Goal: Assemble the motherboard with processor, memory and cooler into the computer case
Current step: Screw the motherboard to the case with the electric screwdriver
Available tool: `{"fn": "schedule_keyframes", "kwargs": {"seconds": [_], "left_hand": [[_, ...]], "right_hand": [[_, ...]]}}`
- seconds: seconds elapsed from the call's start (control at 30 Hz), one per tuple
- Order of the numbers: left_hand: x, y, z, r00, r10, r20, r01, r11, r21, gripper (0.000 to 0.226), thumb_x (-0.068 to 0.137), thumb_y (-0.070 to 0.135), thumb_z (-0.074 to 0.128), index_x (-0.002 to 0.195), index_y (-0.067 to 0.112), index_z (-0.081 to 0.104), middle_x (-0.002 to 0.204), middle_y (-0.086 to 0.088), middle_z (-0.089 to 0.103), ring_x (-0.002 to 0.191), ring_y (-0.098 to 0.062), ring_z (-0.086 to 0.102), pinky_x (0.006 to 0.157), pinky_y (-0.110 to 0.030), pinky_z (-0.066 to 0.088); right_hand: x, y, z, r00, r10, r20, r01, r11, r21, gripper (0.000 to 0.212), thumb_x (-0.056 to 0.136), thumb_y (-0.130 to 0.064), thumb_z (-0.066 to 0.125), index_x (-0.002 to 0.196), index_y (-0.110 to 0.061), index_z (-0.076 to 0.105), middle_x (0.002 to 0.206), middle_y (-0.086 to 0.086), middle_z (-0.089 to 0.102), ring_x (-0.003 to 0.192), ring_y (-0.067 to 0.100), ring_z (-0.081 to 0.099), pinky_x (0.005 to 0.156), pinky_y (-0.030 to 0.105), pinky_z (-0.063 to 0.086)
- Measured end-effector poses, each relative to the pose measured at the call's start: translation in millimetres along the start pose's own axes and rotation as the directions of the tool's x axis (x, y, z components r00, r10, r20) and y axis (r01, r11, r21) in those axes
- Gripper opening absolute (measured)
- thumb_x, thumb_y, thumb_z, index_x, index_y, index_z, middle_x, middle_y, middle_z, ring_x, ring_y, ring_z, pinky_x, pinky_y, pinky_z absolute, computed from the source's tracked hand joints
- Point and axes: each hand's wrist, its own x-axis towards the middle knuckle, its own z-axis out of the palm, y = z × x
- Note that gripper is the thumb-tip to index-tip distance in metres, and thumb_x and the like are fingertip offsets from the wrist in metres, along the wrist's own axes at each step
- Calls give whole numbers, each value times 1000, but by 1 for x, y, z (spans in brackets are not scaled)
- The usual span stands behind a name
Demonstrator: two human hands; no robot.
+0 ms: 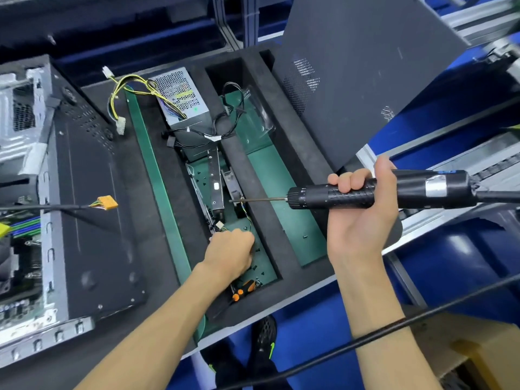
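Your right hand [363,204] grips the electric screwdriver [380,192] level above the foam tray [295,170], fingers curled round its barrel, bit pointing left over the middle compartment. Your left hand [229,253] reaches down into that compartment's near end among loose black screws [257,266], fingers curled under; I cannot tell whether it pinches one. The case [92,220] lies at the worktop's left edge, motherboard [19,266] partly visible inside. The power supply [181,98] sits at the tray's far end. An orange-handled screwdriver [243,289] lies at the near edge.
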Motion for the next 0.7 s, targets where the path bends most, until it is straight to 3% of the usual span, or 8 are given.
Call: {"fn": "schedule_keyframes", "kwargs": {"seconds": [0.13,0.27,0.47,0.7], "left_hand": [[1,5,7,1000,14,-12,-13,999,45,21,90,32,58,83,20,43,96,-9,66,88,-35,65,62,-33,34],[5,20,16,989,115,93,-115,993,-14,23,87,30,62,99,10,57,104,-15,65,96,-38,65,68,-35,38],[8,23,22,984,67,162,-51,994,-100,31,86,28,65,107,7,59,113,-17,63,104,-39,62,77,-40,47],[7,25,19,993,20,112,-4,991,-137,27,87,26,59,107,8,58,111,-16,63,102,-38,62,76,-36,45]], "right_hand": [[0,0,0,1000,-2,13,2,1000,9,10,92,-25,68,84,-25,63,64,-2,45,59,16,44,78,34,50],[-1,1,-1,1000,-11,21,11,1000,-1,10,94,-24,66,84,-25,63,63,-2,46,59,16,45,77,35,50],[-2,1,-5,1000,-19,6,19,1000,-21,12,94,-22,65,82,-25,65,64,-2,48,59,16,47,77,35,50],[-4,-6,-9,1000,-19,-13,19,1000,-15,12,93,-25,67,91,-19,56,64,-2,46,60,16,45,78,35,50]]}}
